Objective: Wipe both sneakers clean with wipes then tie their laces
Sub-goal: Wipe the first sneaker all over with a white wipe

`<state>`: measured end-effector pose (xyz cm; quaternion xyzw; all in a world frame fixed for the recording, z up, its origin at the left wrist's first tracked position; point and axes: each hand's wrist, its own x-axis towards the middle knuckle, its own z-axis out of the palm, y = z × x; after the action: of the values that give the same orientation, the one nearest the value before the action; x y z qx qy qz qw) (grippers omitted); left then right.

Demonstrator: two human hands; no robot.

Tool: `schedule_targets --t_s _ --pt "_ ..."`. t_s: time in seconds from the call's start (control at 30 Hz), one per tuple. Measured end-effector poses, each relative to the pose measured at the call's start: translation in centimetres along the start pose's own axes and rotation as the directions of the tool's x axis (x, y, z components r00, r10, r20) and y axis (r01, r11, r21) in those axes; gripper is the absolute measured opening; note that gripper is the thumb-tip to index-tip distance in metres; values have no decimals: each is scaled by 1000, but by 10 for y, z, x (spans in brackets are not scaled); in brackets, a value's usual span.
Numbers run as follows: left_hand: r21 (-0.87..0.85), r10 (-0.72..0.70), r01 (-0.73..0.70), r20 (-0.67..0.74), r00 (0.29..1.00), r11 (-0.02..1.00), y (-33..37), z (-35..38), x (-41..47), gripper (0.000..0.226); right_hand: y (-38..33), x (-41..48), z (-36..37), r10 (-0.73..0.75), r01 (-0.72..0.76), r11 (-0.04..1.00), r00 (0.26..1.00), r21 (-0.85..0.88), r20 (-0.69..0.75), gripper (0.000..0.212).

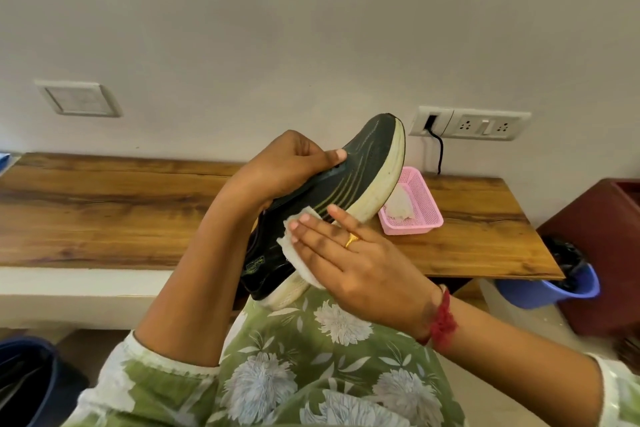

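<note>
Over wood bench [104, 211]: L grip [287, 166] clamps sneaker [363, 170]; R grip [360, 263] flat, pressing wipe [294, 258] against it.

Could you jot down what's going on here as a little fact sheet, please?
activity: wiping a sneaker
left hand: grips the sneaker, toe tilted up
right hand: straight fingers press a white wipe on the sneaker's side
basket: pink, on the wooden table, holding spare wipes
laces: hidden from view
</note>
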<state>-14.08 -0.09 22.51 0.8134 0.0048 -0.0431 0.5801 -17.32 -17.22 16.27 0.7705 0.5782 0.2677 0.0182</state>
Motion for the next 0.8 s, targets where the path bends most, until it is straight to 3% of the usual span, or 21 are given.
schedule_targets --t_s 0.1,0.23,0.27,0.3,0.4,0.47,0.57,0.7,0.73,0.8 --pt "-10 7 -7 -31 1000 1000 -1 -1 0 47 7 1 -2 168 -168 986 980 1 -107 38" --pt "-49 -2 2 3 1000 999 0 -1 -3 47 -22 1 2 41 -36 997 996 75 -73 34" --pt "-43 1 -1 16 1000 999 -1 -2 -4 48 -22 1 -1 81 -66 988 992 139 -100 32" --pt "-35 7 -6 23 1000 999 -2 -3 -5 49 -15 2 -8 184 -148 965 971 215 -154 32" --pt "-8 14 -14 24 1000 1000 -2 -5 -9 49 17 6 -31 527 -437 837 806 330 -268 37" --pt "-9 -5 5 17 1000 1000 -2 -4 -9 48 28 10 -39 595 -536 800 768 271 -237 37" --pt "-18 -3 4 28 1000 1000 -1 -1 -9 46 14 12 -29 520 -502 853 841 142 -150 39" --pt "-44 11 -10 13 1000 999 -4 0 -9 45 -8 5 -14 230 -229 973 972 34 -44 37" --pt "-65 18 -17 24 1000 998 -4 0 -9 47 -3 4 -15 218 -218 976 974 11 -56 37" --pt "-78 18 -15 40 999 997 -2 -2 -9 49 12 6 -20 328 -330 944 939 -2 -106 40"
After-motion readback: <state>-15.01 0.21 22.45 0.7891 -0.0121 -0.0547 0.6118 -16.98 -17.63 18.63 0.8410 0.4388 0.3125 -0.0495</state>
